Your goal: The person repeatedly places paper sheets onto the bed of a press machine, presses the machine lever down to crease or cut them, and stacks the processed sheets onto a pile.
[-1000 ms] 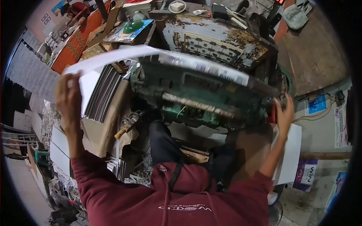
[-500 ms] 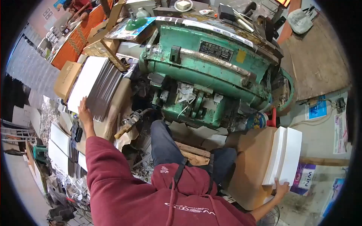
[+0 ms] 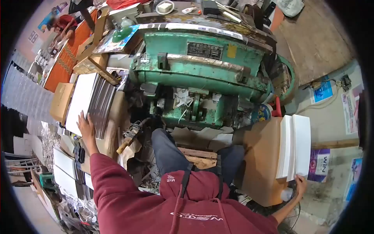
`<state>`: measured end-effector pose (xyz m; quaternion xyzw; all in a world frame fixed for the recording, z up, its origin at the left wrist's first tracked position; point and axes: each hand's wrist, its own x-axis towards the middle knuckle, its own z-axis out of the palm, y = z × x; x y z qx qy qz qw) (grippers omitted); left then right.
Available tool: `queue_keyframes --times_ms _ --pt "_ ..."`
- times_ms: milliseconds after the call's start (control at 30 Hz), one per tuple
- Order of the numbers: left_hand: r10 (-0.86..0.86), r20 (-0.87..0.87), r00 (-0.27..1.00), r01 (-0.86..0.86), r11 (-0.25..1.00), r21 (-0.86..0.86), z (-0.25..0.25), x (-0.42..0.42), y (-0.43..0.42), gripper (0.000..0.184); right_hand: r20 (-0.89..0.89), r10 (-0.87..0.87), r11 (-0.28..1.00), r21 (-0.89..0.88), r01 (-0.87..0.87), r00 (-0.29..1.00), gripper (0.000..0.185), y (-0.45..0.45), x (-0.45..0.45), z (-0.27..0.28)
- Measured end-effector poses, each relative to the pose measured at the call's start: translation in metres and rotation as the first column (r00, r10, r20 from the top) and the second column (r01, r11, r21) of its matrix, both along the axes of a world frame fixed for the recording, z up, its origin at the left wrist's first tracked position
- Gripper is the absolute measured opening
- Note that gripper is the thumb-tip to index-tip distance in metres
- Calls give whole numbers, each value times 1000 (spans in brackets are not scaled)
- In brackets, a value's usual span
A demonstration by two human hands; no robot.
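The left hand (image 3: 87, 128), grip spread, lies on the left paper stack (image 3: 81, 99), while the right hand (image 3: 300, 185), its pinch indeterminable, touches the lower edge of the right paper stack (image 3: 302, 145), whose offset sheets uneven pressure could skew.

Lettering on the nameplate (image 3: 205, 50) at 12 o'clock is way too tiny to read, tbh. The co-worker's head (image 3: 53, 22) around 10 o'clock is just a blur, and the top edge chops off the pale bag (image 3: 290, 6) near 1 o'clock.
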<state>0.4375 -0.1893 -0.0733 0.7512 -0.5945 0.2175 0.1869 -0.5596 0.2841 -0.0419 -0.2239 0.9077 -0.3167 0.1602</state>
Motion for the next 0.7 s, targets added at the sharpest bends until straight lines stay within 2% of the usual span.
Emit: queue_keyframes --times_ms 67,100,167,233,300,333,367,400,433,467,533,567,600,633,700 --pt "-173 53 983 175 984 -18 9 -42 -13 43 159 -92 988 136 70 983 29 -20 16 32" --pt "-280 16 960 280 960 -23 21 -66 -20 43 154 -91 989 132 70 984 29 -21 18 32" --pt "-432 102 896 439 897 -51 45 -115 -39 47 195 -117 982 168 85 974 30 -21 19 31" --pt "-576 43 817 577 814 -68 74 -171 -53 52 197 -142 984 131 118 970 28 -26 37 43" --pt "-680 39 733 674 717 -176 94 -221 -73 50 193 -157 986 89 142 969 26 -25 26 44" --pt "-757 -28 652 731 639 -240 108 -250 -79 49 -250 -83 996 -42 75 965 26 -26 14 35" --pt "-809 -120 575 769 585 -256 118 -276 -86 50 -642 -58 991 -132 -37 764 25 -24 5 28" --pt "-833 -140 535 794 553 -252 132 -305 -90 53 -567 -94 977 -210 -34 819 27 -51 24 55" --pt "-872 -134 470 844 489 -219 127 -321 -108 56 -605 -130 968 -251 -32 785 26 -82 47 77" --pt "-857 -214 468 849 504 -160 117 -341 -119 58 -640 -170 956 -291 -32 749 25 -112 67 95" --pt "-839 -355 412 907 413 77 74 -364 -152 66 -603 -102 918 -364 -159 791 24 -164 99 121" --pt "-763 -307 568 813 463 352 56 -379 -151 74 -548 -35 917 -351 -191 836 23 -185 110 128" --pt "-592 -389 706 682 418 600 73 -396 -115 84 -486 12 908 -362 -213 874 20 -209 128 135" --pt "-583 -415 698 662 305 685 40 -401 -104 89 -368 99 862 -433 -264 925 19 -225 123 123" --pt "-649 -403 646 692 274 668 40 -393 -62 96 -197 289 740 -575 -349 937 16 -258 145 108"
